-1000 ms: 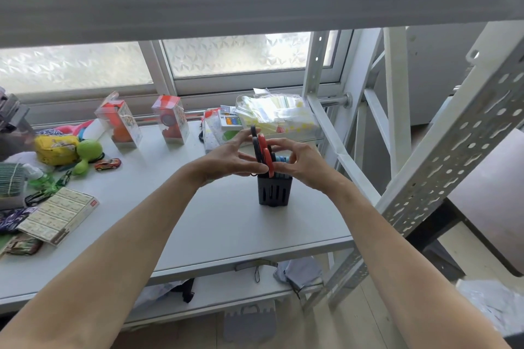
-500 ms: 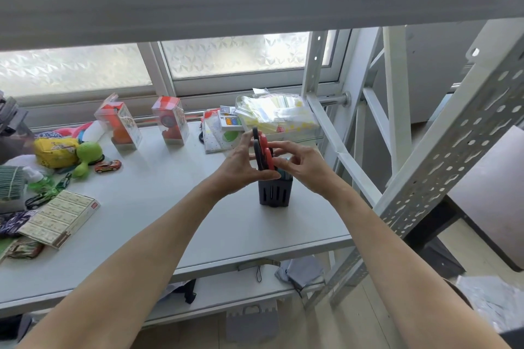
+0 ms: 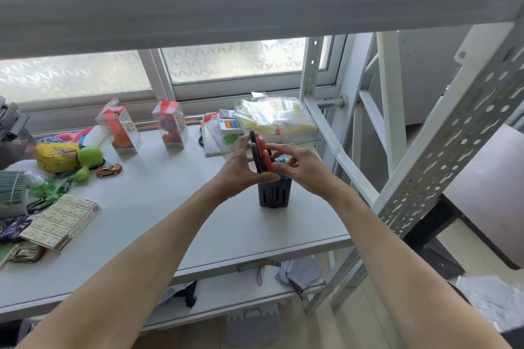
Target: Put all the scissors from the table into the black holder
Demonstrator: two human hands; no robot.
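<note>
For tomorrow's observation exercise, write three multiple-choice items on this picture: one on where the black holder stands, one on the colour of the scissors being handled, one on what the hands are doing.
1. Where does the black holder stand?
A. on the floor
B. on the table, toward its right end
C. on the windowsill

2. What colour are the handles of the scissors being handled?
A. red and black
B. all green
C. all white

3. What are the hands doing?
A. resting flat on the table
B. both at the scissors above the holder
C. lifting the toy car

Answers: 1 B, the holder stands on the grey tabletop near the shelf post. 2 A, red and black loops show between the fingers. 3 B, the left hand and right hand meet at the scissors over the holder.
</note>
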